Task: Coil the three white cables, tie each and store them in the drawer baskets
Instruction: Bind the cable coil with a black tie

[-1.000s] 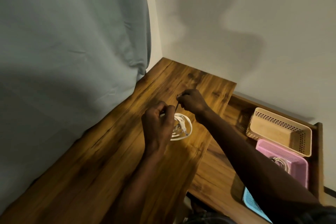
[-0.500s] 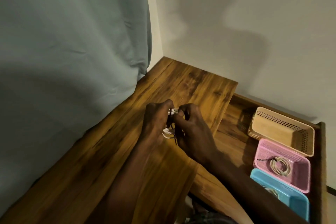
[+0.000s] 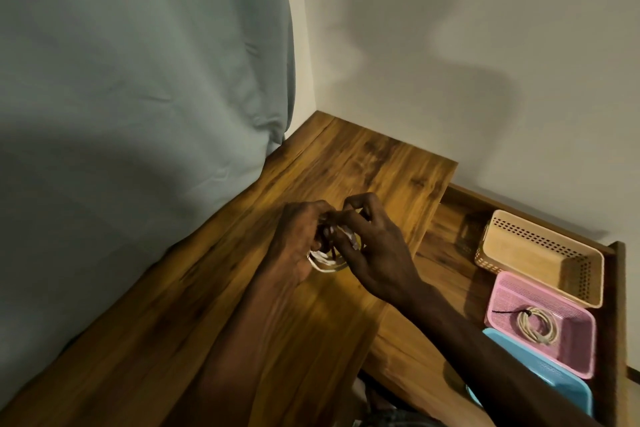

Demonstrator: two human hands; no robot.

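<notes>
Both hands have closed in since a second ago: the left hand (image 3: 298, 239) and right hand (image 3: 375, 253) now curl together, pinching the white coil (image 3: 323, 262) just above the worktop (image 3: 242, 322), likely tying it. Right of them, the drawer (image 3: 446, 246) holds a pink basket (image 3: 568, 357) with one tied cable (image 3: 536, 324); the beige basket (image 3: 540, 253) sits beyond, by the wall (image 3: 485, 45) and curtain (image 3: 138, 80).

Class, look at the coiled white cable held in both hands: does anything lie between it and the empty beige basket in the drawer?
Nothing visible blocks that path. The coiled cable is held over the desk by the left hand and right hand. The beige basket sits open-topped in the drawer, with only bare wood between.
</notes>
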